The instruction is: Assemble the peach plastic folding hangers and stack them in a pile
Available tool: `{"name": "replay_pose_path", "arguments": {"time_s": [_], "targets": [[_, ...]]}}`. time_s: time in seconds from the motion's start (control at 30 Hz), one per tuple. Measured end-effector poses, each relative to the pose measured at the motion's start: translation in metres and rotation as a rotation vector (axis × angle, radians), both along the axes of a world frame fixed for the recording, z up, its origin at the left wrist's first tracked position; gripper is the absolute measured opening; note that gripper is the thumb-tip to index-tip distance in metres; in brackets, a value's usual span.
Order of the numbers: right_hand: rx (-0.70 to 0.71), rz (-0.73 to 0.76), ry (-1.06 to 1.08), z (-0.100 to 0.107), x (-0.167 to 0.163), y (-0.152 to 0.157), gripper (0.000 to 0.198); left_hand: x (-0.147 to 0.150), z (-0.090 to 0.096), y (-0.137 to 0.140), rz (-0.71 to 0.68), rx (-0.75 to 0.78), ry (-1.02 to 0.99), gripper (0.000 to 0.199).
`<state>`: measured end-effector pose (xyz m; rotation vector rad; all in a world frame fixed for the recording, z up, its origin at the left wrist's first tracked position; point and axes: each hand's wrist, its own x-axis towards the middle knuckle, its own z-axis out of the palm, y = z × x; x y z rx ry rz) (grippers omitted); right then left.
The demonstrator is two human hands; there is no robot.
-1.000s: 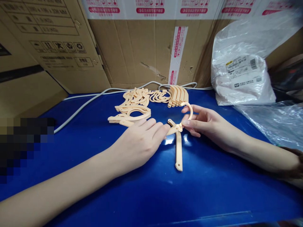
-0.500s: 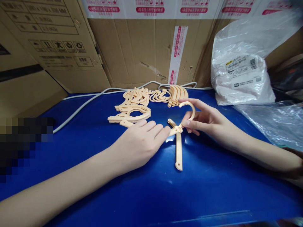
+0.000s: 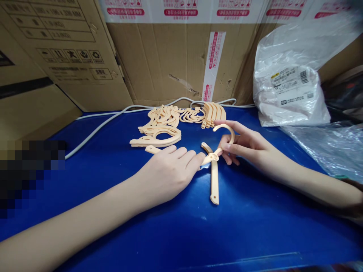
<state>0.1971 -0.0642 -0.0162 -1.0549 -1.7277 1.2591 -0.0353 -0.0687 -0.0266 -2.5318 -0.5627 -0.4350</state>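
Observation:
My left hand (image 3: 174, 170) is closed round a cream plastic hanger arm (image 3: 152, 150), whose end sticks out past my knuckles on the left. Between finger and thumb my right hand (image 3: 246, 145) pinches a curved hanger hook (image 3: 232, 132) in the same cream plastic. The foot of the hook meets the held arm at a rounded joint (image 3: 212, 156); whether they are locked together I cannot tell. Behind and below that joint, another hanger arm (image 3: 214, 183) lies on the blue tabletop (image 3: 181, 234), a hole at each end.
Farther back lie folded hanger pieces (image 3: 159, 141), a heap of loose arms (image 3: 164, 115), several hooks (image 3: 191, 115) and a row of arms (image 3: 214, 113). Cardboard boxes (image 3: 159, 64) and a white cable (image 3: 93, 139) line the back; a plastic bag (image 3: 286, 83) stands right.
The hook has tilted slightly, and its foot and the joint have shifted a little. Both hands keep their holds in nearly the same place.

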Motion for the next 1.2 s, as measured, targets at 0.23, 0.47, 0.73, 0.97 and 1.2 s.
{"name": "replay_pose_path", "arguments": {"time_s": [0.23, 0.47, 0.73, 0.97, 1.2], "targets": [[-0.013, 0.050, 0.020, 0.0000, -0.0010, -0.0009, 0.049, -0.0012, -0.0015, 0.0008, -0.011, 0.000, 0.000, 0.029], [0.004, 0.086, 0.049, -0.0034, 0.0012, 0.0004, 0.049, -0.0010, -0.0006, 0.0010, 0.000, -0.012, 0.005, 0.035], [-0.026, 0.119, 0.081, -0.0045, 0.0007, 0.0006, 0.049, -0.0010, 0.0004, 0.0014, -0.012, 0.003, 0.001, 0.038], [0.003, 0.134, 0.065, -0.0042, -0.0004, -0.0012, 0.049, -0.0018, 0.0009, 0.0022, -0.006, 0.000, -0.004, 0.033], [0.025, 0.070, 0.058, -0.0012, -0.0049, -0.0041, 0.050, 0.0006, 0.0052, -0.0033, 0.017, -0.052, -0.053, 0.030]]}}
